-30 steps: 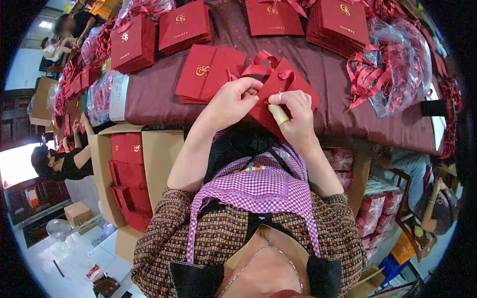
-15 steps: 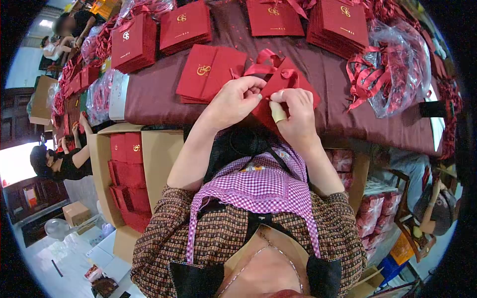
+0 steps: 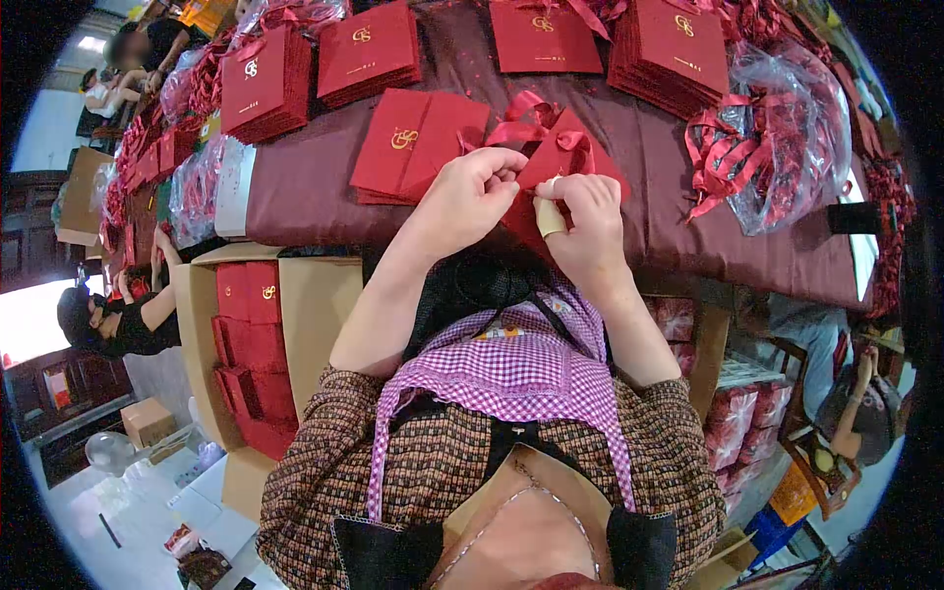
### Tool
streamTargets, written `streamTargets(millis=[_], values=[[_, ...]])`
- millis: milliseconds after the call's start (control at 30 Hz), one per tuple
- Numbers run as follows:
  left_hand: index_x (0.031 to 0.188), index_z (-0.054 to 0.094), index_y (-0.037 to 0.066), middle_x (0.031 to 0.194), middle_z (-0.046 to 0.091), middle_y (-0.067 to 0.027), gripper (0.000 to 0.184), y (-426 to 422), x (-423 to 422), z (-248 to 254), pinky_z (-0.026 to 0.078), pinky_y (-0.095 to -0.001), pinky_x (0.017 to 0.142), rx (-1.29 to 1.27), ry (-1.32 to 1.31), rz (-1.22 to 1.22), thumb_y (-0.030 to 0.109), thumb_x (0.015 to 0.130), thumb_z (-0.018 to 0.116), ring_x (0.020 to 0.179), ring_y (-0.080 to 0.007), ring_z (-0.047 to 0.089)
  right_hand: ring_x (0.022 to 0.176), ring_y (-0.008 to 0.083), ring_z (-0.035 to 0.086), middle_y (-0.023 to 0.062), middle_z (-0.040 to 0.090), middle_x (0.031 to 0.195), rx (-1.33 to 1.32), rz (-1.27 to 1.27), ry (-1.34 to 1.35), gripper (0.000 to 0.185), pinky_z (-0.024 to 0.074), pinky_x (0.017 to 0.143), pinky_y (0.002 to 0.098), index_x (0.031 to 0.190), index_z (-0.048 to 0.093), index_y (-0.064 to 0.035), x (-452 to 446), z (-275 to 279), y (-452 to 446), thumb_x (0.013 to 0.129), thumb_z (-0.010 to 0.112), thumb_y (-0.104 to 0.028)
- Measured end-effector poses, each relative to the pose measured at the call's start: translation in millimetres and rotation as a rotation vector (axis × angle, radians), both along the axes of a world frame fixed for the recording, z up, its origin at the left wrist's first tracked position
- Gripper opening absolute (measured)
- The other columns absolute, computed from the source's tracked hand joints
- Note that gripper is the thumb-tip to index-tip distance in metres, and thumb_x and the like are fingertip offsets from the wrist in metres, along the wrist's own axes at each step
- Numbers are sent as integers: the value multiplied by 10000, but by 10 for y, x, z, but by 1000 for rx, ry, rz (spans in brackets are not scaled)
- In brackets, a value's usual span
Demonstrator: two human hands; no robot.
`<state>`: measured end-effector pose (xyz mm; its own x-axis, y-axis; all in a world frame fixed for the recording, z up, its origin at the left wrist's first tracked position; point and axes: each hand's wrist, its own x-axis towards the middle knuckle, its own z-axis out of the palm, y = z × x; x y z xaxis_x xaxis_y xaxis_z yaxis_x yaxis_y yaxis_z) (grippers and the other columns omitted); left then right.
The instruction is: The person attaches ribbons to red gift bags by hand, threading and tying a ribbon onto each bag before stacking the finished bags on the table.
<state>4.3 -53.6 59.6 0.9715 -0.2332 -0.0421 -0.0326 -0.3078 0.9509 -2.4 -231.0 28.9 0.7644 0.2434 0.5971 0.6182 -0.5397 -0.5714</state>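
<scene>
A red gift bag (image 3: 580,147) with red satin ribbon (image 3: 526,116) at its top lies tilted on the cloth in front of me. My left hand (image 3: 470,195) is closed in a pinch at the bag's left edge. Close beside it, my right hand (image 3: 587,218) pinches the bag with thumb and forefinger, a pale wrap round one finger. The fingers hide whether a ribbon end is also between them. Partly beneath my left hand rests a small pile of flat red bags (image 3: 408,147) with a gold logo.
Stacks of red bags (image 3: 369,54) line the table's far side. A clear plastic bag of ribbons (image 3: 777,147) sits at the right. Below the table's left edge, an open carton (image 3: 324,305) holds more red bags. Another person (image 3: 123,315) works at the left.
Both hands stay at the same spot with fingers pinched. The ribbon loop above the bag has shifted slightly, and the view has moved a little.
</scene>
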Motion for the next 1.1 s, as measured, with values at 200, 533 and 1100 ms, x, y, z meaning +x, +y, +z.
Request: streamTargets(millis=[200, 533, 1100], values=[[1101, 613, -32, 897, 635, -27, 253, -10, -12, 16, 476, -241, 741, 37, -24, 8, -5, 852, 583, 823, -84, 571, 767, 240, 589, 55, 602, 764, -39, -2, -44, 180, 388, 786, 387, 813, 585, -92, 14, 7, 32, 674, 673, -19], [1035, 631, -21, 918, 653, -150, 226, -142, -66, -81, 501, -284, 723, 278, -300, 115, -33, 823, 554, 820, -193, 639, 719, 251, 537, 95, 567, 719, -515, -23, -129, 114, 381, 753, 403, 767, 549, -52, -2, 220, 101, 706, 604, -131], [988, 656, -5, 891, 613, -91, 171, 24, 30, -111, 469, -286, 779, 114, -252, -97, 5, 830, 593, 869, -205, 602, 722, 272, 588, 82, 620, 741, -57, 76, 1, 149, 409, 759, 375, 795, 569, -63, 99, 112, -78, 693, 638, 22]])
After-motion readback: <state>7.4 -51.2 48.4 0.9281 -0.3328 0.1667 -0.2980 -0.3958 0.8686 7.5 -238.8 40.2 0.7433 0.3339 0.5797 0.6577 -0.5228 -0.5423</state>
